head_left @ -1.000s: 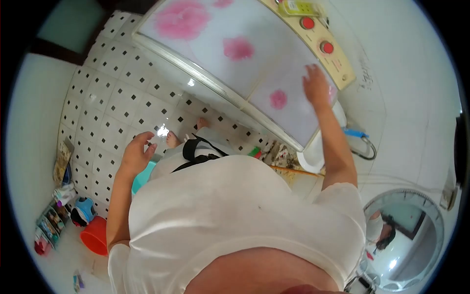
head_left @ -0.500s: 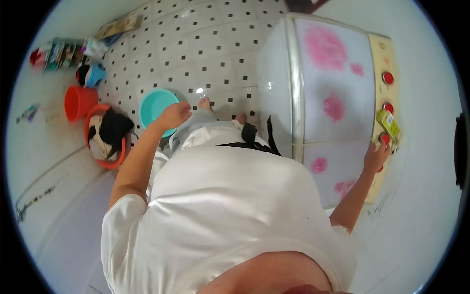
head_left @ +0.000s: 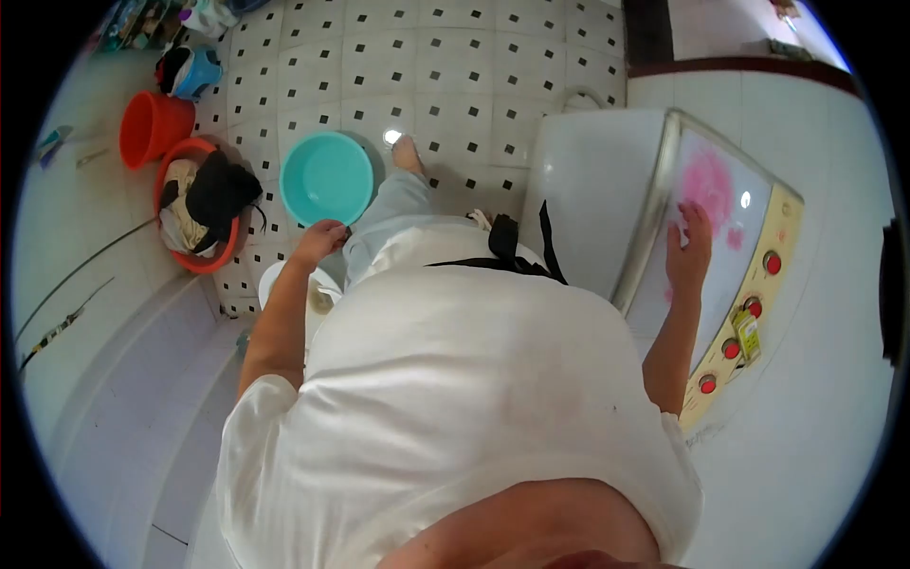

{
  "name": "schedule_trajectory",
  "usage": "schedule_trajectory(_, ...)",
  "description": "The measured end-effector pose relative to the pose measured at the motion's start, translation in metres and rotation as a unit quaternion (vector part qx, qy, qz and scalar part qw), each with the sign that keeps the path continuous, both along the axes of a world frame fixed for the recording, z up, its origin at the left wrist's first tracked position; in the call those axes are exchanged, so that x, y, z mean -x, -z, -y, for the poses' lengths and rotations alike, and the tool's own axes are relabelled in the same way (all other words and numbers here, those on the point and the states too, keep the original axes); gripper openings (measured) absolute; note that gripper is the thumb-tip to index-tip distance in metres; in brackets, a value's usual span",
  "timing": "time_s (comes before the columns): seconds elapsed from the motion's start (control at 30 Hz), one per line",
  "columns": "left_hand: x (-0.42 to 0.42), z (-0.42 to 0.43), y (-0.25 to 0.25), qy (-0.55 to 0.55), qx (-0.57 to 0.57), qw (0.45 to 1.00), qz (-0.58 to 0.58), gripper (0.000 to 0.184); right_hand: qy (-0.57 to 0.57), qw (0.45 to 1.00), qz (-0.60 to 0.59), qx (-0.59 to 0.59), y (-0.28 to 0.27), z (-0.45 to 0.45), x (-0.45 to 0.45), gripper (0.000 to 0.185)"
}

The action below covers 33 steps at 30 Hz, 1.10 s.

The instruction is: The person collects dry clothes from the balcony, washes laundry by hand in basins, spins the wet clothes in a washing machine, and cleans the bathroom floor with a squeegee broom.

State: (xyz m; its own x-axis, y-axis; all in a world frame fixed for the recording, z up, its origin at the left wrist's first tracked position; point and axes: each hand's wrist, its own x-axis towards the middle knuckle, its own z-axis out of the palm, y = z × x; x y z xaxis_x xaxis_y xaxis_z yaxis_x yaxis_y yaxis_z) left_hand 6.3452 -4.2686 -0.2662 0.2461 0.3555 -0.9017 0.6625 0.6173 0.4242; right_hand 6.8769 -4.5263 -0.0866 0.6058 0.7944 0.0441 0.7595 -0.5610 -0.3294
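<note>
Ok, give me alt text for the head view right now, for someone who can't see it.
The right hand is over the flowered lid of a washing machine with red knobs. The left hand hangs near a turquoise basin on the tiled floor; further left sits an orange tub of clothes.

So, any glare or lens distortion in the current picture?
Head view: a bright reflection on the tiled floor, near the turquoise basin; head view: a smaller glint on the washing machine lid, near the right hand; head view: wide-angle curvature, with black corners.
</note>
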Motion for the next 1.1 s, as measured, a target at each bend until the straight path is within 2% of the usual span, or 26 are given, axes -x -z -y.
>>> schedule_trajectory(0.03,0.000,-0.013,0.008,0.014,0.007,1.000,0.017,0.023,-0.013,1.000,-0.024,0.013,0.006,-0.022,0.004,0.030)
schedule_trajectory(0.07,-0.003,-0.027,0.013,-0.021,0.015,1.000,0.011,0.027,-0.026,0.998,-0.047,0.023,0.009,-0.050,0.012,0.031)
schedule_trajectory(0.17,-0.001,-0.077,0.020,-0.042,-0.025,0.997,0.052,0.036,-0.077,0.990,-0.079,0.088,0.007,-0.115,0.031,0.032)
schedule_trajectory(0.23,0.007,-0.109,0.022,-0.080,-0.055,0.994,0.041,0.033,-0.150,0.977,-0.100,0.118,0.019,-0.163,0.040,0.032)
schedule_trajectory(0.3,0.013,-0.144,0.017,-0.123,-0.055,0.990,0.043,0.035,-0.104,0.957,-0.247,0.114,0.024,-0.204,0.051,0.032)
schedule_trajectory(0.33,0.015,-0.160,0.013,-0.141,-0.069,0.987,0.037,0.034,-0.113,0.952,-0.236,0.156,0.035,-0.216,0.046,0.032)
schedule_trajectory(0.4,0.027,-0.188,0.016,-0.154,-0.089,0.984,0.017,0.033,-0.076,0.936,-0.308,0.154,0.046,-0.237,0.045,0.032)
schedule_trajectory(0.47,0.035,-0.210,0.028,-0.148,-0.100,0.984,-0.010,0.032,-0.107,0.933,-0.288,0.188,0.056,-0.258,0.036,0.032)
schedule_trajectory(0.67,0.022,-0.258,0.010,-0.218,-0.107,0.970,-0.011,0.031,-0.134,0.907,-0.282,0.283,0.099,-0.354,-0.021,0.035)
schedule_trajectory(0.73,0.017,-0.259,0.003,-0.261,-0.111,0.959,-0.008,0.031,-0.191,0.890,-0.250,0.330,0.101,-0.416,-0.032,0.036)
schedule_trajectory(0.83,0.005,-0.258,-0.021,-0.314,-0.104,0.943,-0.027,0.028,-0.286,0.869,-0.221,0.338,0.094,-0.516,-0.035,0.035)
schedule_trajectory(0.87,0.000,-0.257,-0.029,-0.329,-0.113,0.937,-0.029,0.026,-0.274,0.854,-0.251,0.365,0.085,-0.555,-0.028,0.036)
schedule_trajectory(0.97,-0.006,-0.247,-0.037,-0.413,-0.110,0.904,-0.027,0.025,-0.420,0.844,-0.120,0.311,0.090,-0.655,-0.025,0.036)
schedule_trajectory(1.1,0.000,-0.215,-0.016,-0.527,-0.088,0.844,-0.038,0.027,-0.475,0.825,-0.116,0.283,0.083,-0.767,0.034,0.035)
